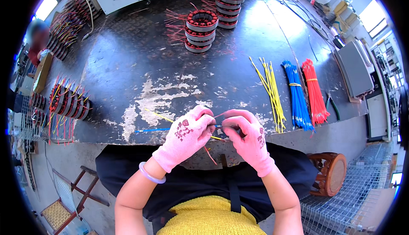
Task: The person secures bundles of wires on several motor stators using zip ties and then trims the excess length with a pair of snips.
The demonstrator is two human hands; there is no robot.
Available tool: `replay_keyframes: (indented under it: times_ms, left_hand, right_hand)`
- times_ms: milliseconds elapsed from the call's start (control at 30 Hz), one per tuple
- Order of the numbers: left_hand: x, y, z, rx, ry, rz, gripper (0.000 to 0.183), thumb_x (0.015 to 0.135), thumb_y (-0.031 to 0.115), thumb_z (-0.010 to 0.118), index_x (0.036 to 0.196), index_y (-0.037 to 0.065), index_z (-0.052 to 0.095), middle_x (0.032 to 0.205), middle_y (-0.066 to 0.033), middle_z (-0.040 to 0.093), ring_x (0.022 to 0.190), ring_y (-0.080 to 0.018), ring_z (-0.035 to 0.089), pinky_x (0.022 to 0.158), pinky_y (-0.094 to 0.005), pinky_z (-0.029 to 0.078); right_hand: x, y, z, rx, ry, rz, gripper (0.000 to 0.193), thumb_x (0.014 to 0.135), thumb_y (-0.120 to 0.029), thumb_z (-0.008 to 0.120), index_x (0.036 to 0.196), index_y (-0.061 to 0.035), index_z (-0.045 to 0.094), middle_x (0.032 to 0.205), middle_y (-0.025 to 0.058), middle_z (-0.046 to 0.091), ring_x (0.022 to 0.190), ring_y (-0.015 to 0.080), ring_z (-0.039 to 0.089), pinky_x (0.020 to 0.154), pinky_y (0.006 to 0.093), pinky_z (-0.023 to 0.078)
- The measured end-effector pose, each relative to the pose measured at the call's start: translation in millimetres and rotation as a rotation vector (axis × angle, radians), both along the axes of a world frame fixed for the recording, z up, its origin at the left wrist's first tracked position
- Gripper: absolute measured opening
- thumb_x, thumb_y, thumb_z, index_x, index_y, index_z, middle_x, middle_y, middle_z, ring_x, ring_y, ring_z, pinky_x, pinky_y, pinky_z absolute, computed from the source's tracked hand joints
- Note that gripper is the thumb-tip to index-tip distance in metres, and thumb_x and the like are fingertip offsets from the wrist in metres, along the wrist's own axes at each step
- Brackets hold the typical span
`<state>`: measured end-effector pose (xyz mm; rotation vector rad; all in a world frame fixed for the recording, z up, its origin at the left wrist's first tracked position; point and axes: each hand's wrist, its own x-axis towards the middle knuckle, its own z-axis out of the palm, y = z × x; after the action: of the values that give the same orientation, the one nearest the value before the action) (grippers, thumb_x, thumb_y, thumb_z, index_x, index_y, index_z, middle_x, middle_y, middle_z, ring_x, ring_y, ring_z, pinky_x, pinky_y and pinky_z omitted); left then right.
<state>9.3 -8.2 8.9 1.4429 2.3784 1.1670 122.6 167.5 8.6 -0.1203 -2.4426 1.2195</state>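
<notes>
Both hands wear pink gloves and meet just above the table's front edge. My left hand (pixel 187 136) is closed round a blue wire (pixel 152 129) and a yellow wire (pixel 158 115), whose far ends stick out to its left. Fingertips pinched, my right hand (pixel 247 135) grips the blue wire's other end close beside the left fingers. A thin dark-red strand spans the small gap between the hands. Below them hangs a short red wire end (pixel 210 155). The fingers hide exactly where the wires meet.
At right lie loose yellow wires (pixel 270 92), a blue wire bundle (pixel 297 100), a red wire bundle (pixel 315 96) and pliers (pixel 333 106). Stacked stator rings (pixel 200 39) stand behind; wired stators (pixel 70 102) lie left. A wooden stool (pixel 334 174) stands lower right. Another person sits far left.
</notes>
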Motion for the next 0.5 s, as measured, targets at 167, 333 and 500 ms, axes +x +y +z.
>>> replay_keyframes:
  times_ms: [167,333,500]
  left_hand:
    - [2.1,6.0,2.8,-0.001,0.084,-0.009,0.014,0.087,0.007,0.072,0.099,0.005,0.067,0.108,-0.0097,0.064,0.091,-0.0319,0.067,0.075,-0.0416,0.055]
    - [5.0,6.5,2.7,-0.011,-0.056,-0.013,0.017,0.086,0.008,0.075,0.101,0.005,0.068,0.109,-0.0105,0.064,0.092,-0.0322,0.067,0.078,-0.0412,0.055]
    - [3.4,5.0,-15.2,0.045,0.001,-0.059,0.02,0.088,0.018,0.076,0.102,0.007,0.068,0.11,-0.0098,0.066,0.096,-0.0314,0.066,0.083,-0.0416,0.055]
  right_hand:
    - [-1.8,3.2,5.9,-0.196,-0.188,0.061,0.013,0.092,-0.004,0.068,0.105,-0.004,0.067,0.101,0.0131,0.072,0.094,0.0308,0.069,0.081,0.038,0.055]
    - [-3.0,7.1,6.7,-0.252,-0.246,0.062,0.013,0.094,-0.005,0.066,0.107,-0.0029,0.067,0.098,0.0141,0.072,0.09,0.0306,0.071,0.079,0.0365,0.056]
    - [-10.5,11.9,9.9,-0.419,-0.394,0.066,0.015,0.095,-0.008,0.068,0.107,-0.0009,0.067,0.095,0.0102,0.073,0.088,0.0203,0.071,0.078,0.0343,0.056]
